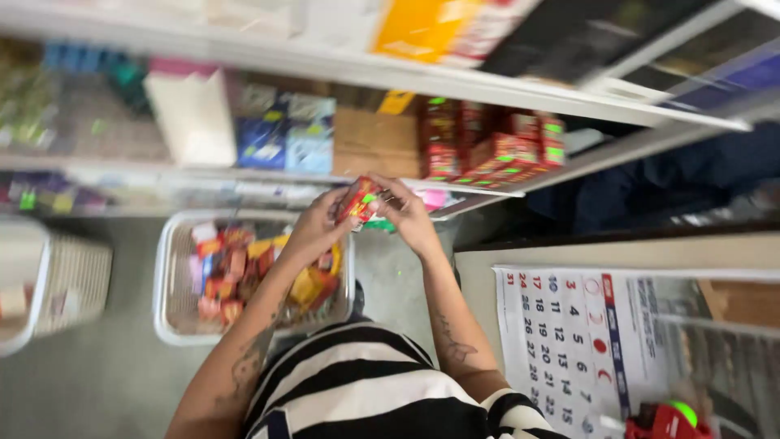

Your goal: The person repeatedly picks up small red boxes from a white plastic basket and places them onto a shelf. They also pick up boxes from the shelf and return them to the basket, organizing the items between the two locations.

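My left hand [315, 223] and my right hand [409, 213] are raised together in front of a shop shelf, both gripping a small red packet [360, 200] with green and yellow marks. The packet sits between my fingers, just below the shelf edge. On the shelf behind it stands a stack of similar red packets [491, 150]. Under my left forearm a white basket [166, 276] on the floor holds several red, yellow and pink packets. The view is blurred by motion.
White shelves [325, 65] carry blue packets [284, 134], a brown carton [375, 142] and a pale box [191, 114]. A second white basket [65, 284] stands at the left. A calendar [569, 341] lies on a counter at the right, with a red object [666, 423] near its lower corner.
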